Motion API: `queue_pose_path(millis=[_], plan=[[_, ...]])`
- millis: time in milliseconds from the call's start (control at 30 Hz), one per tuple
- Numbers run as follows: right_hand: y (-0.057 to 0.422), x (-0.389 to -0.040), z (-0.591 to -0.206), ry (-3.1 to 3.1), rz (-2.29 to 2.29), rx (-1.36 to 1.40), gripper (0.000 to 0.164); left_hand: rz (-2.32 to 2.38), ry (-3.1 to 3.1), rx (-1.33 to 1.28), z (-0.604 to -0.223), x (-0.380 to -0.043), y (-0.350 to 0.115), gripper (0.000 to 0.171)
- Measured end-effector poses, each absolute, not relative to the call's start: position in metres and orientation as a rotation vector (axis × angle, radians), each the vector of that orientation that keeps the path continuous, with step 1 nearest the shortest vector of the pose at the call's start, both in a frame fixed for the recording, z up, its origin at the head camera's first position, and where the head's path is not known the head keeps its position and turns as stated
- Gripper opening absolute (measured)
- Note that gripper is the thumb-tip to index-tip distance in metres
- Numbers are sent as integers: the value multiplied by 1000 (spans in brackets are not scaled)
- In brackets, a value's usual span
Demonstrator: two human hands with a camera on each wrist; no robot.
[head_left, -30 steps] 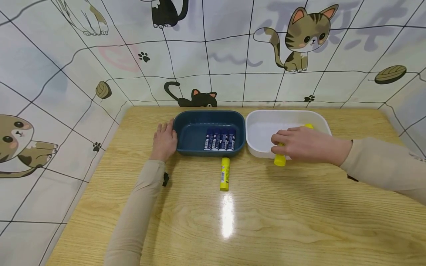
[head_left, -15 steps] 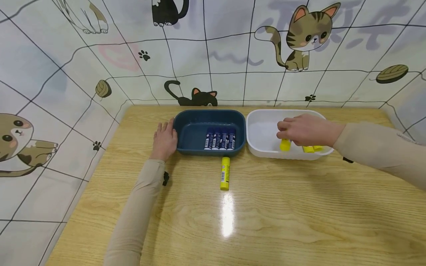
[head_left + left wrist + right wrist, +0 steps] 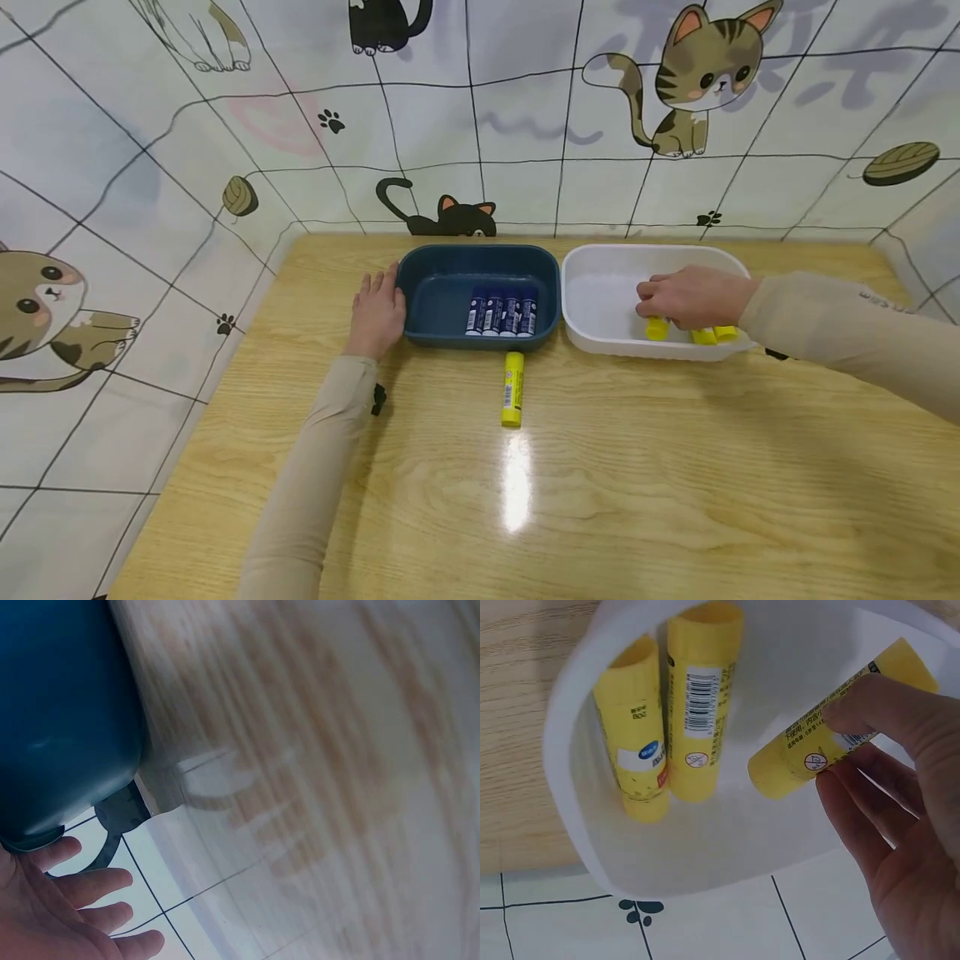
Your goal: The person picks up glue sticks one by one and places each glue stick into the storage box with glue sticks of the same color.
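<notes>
Over the white tub (image 3: 600, 337), my right hand (image 3: 693, 297) pinches a yellow glue stick (image 3: 810, 754) between thumb and fingers. It is tilted in the right wrist view, low inside the tub. Beside it in that view two more yellow glue sticks, one (image 3: 634, 742) at the wall and another (image 3: 699, 712) next to it, lie side by side. My left hand (image 3: 377, 315) rests with straight fingers against the left end of the dark blue tub (image 3: 420, 340). In that tub several navy glue sticks (image 3: 501, 312) lie in a row.
One yellow glue stick (image 3: 512, 390) lies on the wooden table (image 3: 420, 492) in front of the blue tub. Both tubs stand side by side near the back wall (image 3: 525, 125), which is covered with a cat-print sheet.
My right hand has carried the yellow glue stick from the white tub's front rim back and down into the tub. The left hand has stayed at the blue tub.
</notes>
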State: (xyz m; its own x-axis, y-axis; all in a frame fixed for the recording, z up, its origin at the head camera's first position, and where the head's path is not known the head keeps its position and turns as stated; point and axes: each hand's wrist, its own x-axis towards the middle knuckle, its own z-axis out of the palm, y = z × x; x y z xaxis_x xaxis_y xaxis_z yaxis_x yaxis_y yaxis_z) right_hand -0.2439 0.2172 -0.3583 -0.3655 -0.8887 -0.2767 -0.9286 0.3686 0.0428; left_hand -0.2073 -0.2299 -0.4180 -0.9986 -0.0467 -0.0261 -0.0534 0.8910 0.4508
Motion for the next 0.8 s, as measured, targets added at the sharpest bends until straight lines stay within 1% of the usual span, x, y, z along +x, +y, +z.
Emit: queue_pose_path(millis=[367,600,800], plan=[[231,-244,-374,2407,235,-1654,26,707,3043,-91,-419,-210,-230,51],[234,-243,-372,2408,255,-1601,23,713,3027,-82,-417,-208,-230,52],[233,-241,-367,2444,278,-1611,26,713,3036,-75,-416,-208,-229,51]])
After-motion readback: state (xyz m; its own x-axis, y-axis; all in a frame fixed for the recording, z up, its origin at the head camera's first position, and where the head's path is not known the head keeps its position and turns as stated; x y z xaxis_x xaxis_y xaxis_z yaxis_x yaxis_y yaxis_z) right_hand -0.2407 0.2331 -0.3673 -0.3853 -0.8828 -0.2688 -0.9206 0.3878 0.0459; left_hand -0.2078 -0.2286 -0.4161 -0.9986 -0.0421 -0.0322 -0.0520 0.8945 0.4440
